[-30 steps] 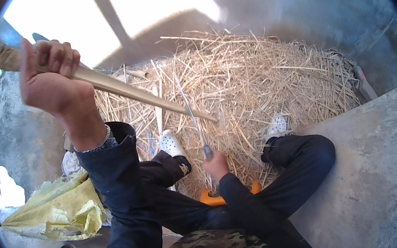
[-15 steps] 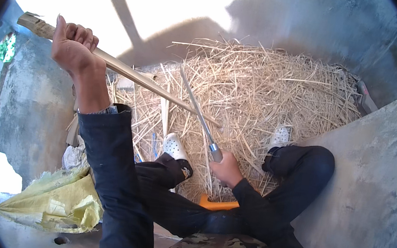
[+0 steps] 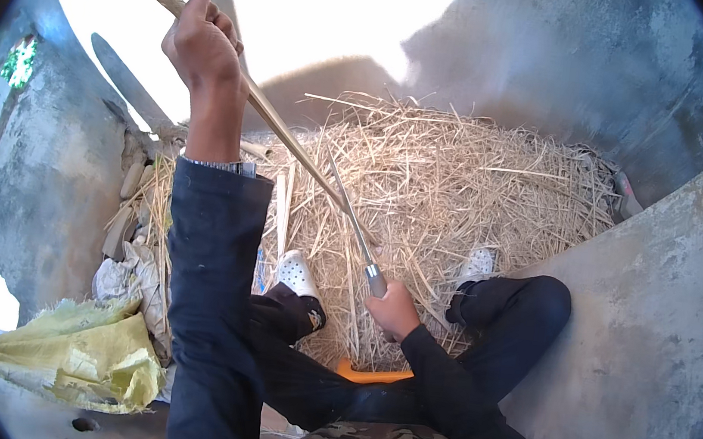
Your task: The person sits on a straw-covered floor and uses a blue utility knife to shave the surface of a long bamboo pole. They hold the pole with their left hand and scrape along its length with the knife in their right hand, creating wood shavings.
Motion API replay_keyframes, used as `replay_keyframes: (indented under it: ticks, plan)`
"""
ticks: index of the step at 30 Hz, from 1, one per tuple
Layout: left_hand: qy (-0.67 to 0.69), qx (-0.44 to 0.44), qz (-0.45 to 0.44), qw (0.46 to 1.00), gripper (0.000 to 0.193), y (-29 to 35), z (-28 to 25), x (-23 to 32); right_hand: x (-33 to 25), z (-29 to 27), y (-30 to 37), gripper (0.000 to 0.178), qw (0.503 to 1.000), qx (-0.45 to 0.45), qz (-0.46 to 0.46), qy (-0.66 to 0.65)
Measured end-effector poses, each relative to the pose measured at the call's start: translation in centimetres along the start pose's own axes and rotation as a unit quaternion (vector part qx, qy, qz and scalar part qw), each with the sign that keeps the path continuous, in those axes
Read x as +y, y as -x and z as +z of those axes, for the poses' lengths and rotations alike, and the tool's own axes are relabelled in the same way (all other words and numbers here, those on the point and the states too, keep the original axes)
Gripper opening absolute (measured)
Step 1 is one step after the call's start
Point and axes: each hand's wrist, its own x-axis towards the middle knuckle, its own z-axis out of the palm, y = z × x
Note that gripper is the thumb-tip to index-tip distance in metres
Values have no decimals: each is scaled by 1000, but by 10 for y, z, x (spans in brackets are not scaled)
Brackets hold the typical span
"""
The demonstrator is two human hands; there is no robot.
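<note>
My left hand [image 3: 206, 47], raised at the upper left, is closed around a long wooden stick [image 3: 291, 141]. The stick's rough, thicker end sticks out above the fist, and its thin end slopes down to the right over the straw. My right hand [image 3: 396, 311] grips the grey handle of a long narrow-bladed knife [image 3: 351, 211] near the middle. The blade points up and left and crosses the stick near its lower end; whether the edge bites into the wood cannot be made out.
A thick heap of straw or wood shavings [image 3: 478, 177] covers the floor before me. My white clogs [image 3: 298, 272] rest in it. An orange object [image 3: 373, 375] lies between my legs. A yellow woven sack [image 3: 76, 353] is at the lower left, and concrete walls [image 3: 654, 306] stand close around.
My left hand has moved up and to the right, and the stick now slopes more steeply. My right hand with the knife sits slightly lower. The whole view has shifted a little.
</note>
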Motion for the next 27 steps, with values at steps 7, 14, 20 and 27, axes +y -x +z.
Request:
replay_keyframes:
  ticks: [7,14,20,27]
  plan:
    - [1,-21,9,1000,43,3,3,-3,-67,0,20,34,962,74,-238,-113]
    - [48,-42,-24,998,39,-6,20,-20,79,9,-66,53,993,-54,85,56]
    - [15,-29,1,999,43,-7,17,-13,-89,-28,-2,63,940,95,-252,208]
    - [39,-21,-50,998,44,1,19,-14,127,52,-68,27,996,44,56,51]
